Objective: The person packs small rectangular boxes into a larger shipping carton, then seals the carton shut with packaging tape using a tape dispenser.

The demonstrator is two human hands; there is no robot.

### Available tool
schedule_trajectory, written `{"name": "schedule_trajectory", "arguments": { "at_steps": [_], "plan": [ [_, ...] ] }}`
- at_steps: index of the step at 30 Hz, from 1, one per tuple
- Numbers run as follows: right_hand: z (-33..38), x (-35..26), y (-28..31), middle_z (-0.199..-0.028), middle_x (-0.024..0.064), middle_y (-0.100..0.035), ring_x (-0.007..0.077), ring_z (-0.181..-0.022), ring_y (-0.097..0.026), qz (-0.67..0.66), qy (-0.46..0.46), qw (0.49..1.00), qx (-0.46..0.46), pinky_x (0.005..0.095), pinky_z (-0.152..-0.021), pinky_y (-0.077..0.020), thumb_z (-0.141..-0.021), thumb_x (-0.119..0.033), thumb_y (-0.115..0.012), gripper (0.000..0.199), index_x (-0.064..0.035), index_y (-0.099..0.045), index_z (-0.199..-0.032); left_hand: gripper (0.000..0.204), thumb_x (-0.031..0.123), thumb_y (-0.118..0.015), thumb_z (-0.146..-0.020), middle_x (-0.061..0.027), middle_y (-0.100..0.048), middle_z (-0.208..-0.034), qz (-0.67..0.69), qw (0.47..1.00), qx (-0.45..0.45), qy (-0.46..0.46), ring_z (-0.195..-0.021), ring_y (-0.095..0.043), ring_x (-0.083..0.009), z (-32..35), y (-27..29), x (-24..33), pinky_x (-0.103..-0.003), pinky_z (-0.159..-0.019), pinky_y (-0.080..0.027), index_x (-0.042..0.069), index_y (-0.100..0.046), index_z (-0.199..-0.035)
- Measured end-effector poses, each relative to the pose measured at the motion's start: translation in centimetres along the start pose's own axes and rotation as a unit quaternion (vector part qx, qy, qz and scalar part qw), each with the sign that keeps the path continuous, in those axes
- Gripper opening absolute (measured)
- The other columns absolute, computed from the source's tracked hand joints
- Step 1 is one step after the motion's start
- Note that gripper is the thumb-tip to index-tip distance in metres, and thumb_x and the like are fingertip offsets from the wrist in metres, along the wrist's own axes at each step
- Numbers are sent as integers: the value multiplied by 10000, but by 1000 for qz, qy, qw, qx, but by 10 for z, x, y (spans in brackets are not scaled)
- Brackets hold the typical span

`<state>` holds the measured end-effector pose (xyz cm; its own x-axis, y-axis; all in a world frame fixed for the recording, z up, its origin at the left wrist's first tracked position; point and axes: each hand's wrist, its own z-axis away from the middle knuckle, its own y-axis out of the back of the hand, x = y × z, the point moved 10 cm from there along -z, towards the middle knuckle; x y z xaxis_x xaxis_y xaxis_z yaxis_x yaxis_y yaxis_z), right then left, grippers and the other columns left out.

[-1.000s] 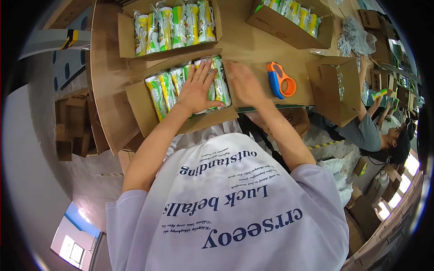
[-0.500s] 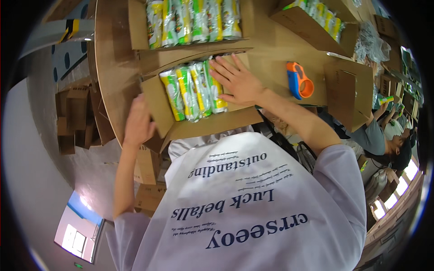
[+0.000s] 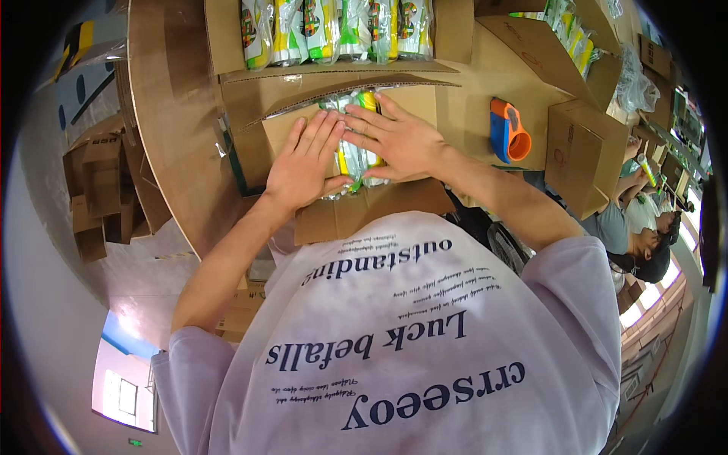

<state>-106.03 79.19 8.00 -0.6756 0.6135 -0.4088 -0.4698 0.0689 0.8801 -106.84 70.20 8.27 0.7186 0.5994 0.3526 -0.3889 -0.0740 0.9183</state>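
Note:
A cardboard box [image 3: 379, 206] is in front of me, with its near and far flaps standing outward. Its two side flaps lie folded inward over a row of clear-wrapped yellow, green and white packets [image 3: 355, 161], which show only in the gap between them. My left hand [image 3: 305, 163] lies flat on the left side flap, fingers stretched toward the gap. From the other side my right hand [image 3: 398, 142] spreads over the right side flap, its fingertips close to the left hand's. Neither hand grips anything.
Behind it stands an open box [image 3: 453, 34] of similar packets [image 3: 353, 30]. On the table at right is a blue and orange tape dispenser [image 3: 509, 133], beside another carton [image 3: 584, 152]. Brown cartons [image 3: 102, 178] are stacked at far left. A co-worker [image 3: 641, 239] is at the right.
My left hand has come from outside the box's left edge onto it, and the left flap now lies over the packets. The right hand stays on the right side.

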Motion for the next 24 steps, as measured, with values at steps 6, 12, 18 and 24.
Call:
{"name": "schedule_trajectory", "arguments": {
  "at_steps": [6, 12, 18, 24],
  "plan": [
    [9, -1, 14, -1571, 96, -320, 268, -1469, -246, 44, 10, 996, 79, 557, -1194, -159, -863, -562, -578, 739, -113, -455, -1437, 903, 558, -661, -824, -188, -383, -1508, -30, 998, 3, -51, -1439, -307, -313, 10, -2, 11, -483, -1198, -178, -36, -381, -1445],
    [98, 20, -5, -1508, 119, -397, 297, -1422, -329, -93, -109, 960, 240, 510, -1193, -220, -780, -226, -725, 582, -67, -537, -1307, 502, 102, -606, -855, -139, -511, -1414, 79, 987, -11, -137, -1351, -451, -296, 81, 13, 0, -414, -1156, -352, -14, -525, -1336],
    [115, 2, 14, -1528, 109, -395, 324, -1438, -324, -56, -95, 993, 42, 504, -1172, -299, -715, -64, -731, 669, -43, -532, -1352, 490, 51, -605, -829, -89, -530, -1425, 216, 973, -58, -62, -1387, -421, -269, 87, 17, -9, -416, -1179, -315, 65, -582, -1318],
    [135, 4, -7, -1559, 176, -312, 365, -1440, -294, -183, -206, 908, 317, 494, -1158, -298, -602, -294, -889, 982, -41, -422, -1428, 417, 36, -633, -818, -108, -547, -1409, 322, 944, -65, -24, -1390, -421, -284, 81, 12, -19, -437, -1186, -282, 38, -644, -1234]
  ]
}}
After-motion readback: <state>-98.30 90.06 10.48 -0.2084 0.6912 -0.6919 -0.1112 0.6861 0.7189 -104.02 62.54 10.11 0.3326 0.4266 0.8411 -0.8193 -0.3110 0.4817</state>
